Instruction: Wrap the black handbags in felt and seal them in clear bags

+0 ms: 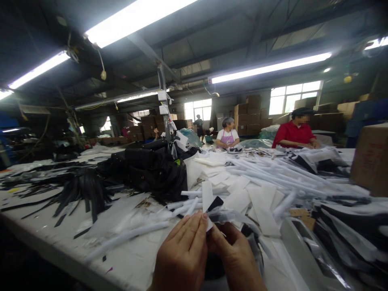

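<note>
My left hand [184,250] and my right hand [238,256] meet at the front of the table, fingers closed. A flat white strip [207,196] rises from between my left fingertips and right thumb. My left fingers lie straight and together against it. The right thumb and fingers are bent in a pinch, and their inner side is partly hidden. Just beyond the fingertips, the end of a black strip [215,203] shows; I cannot tell if it is held. Clear plastic film [233,216] and dark material lie behind and below my right hand.
White tubes [266,171] and flat white pieces [236,200] pile up ahead. Black bags [151,169] and black straps [87,186] cover the left. A grey metal housing [306,250] and cardboard box [371,157] stand right. Two people sit across the table.
</note>
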The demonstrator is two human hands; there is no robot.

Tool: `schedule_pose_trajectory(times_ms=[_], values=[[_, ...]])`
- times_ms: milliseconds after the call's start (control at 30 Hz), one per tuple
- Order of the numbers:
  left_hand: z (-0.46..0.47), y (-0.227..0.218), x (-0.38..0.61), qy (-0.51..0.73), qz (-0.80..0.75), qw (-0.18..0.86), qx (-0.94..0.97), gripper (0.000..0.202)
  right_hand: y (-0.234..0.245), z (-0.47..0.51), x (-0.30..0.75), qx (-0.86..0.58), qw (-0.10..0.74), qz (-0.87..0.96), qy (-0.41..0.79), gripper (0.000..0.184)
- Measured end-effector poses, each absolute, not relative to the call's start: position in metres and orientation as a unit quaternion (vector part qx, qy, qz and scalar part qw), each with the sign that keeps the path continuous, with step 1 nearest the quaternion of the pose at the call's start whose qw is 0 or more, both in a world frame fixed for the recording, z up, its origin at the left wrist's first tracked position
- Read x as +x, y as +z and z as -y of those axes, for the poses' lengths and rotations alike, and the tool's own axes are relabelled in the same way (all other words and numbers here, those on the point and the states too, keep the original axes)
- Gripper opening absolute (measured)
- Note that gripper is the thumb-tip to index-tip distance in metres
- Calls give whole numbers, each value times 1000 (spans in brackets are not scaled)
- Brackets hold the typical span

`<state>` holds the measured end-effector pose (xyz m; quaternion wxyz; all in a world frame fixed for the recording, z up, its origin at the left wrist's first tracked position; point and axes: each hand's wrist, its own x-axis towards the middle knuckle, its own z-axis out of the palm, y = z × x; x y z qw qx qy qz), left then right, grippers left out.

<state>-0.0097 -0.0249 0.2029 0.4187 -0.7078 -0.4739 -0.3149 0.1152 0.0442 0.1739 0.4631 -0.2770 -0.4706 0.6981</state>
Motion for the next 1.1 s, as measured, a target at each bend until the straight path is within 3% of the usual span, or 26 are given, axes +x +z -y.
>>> schedule_pose_trajectory(times_ms=[300, 367, 467, 567, 633, 900, 1100], values=[[22, 196, -11, -339, 480, 367, -721, 38, 184, -40, 125, -278, 473, 508, 664, 45], [22, 203, -15, -402, 496, 263, -723, 33, 186, -41, 129, -289, 456, 517, 664, 46], [20, 223, -22, -468, 553, 6, -690, 21, 190, -42, 137, -295, 436, 548, 650, 45], [14, 245, -27, -434, 566, -241, -659, 18, 193, -43, 145, -285, 412, 588, 634, 37], [9, 252, -29, -407, 554, -312, -656, 19, 192, -45, 149, -279, 408, 600, 629, 33], [-20, 232, -31, -401, 554, -409, -604, 31, 185, -52, 148, -247, 431, 592, 635, 38], [-22, 223, -28, -438, 558, -417, -568, 33, 192, -58, 189, -352, 409, 733, 414, 24]])
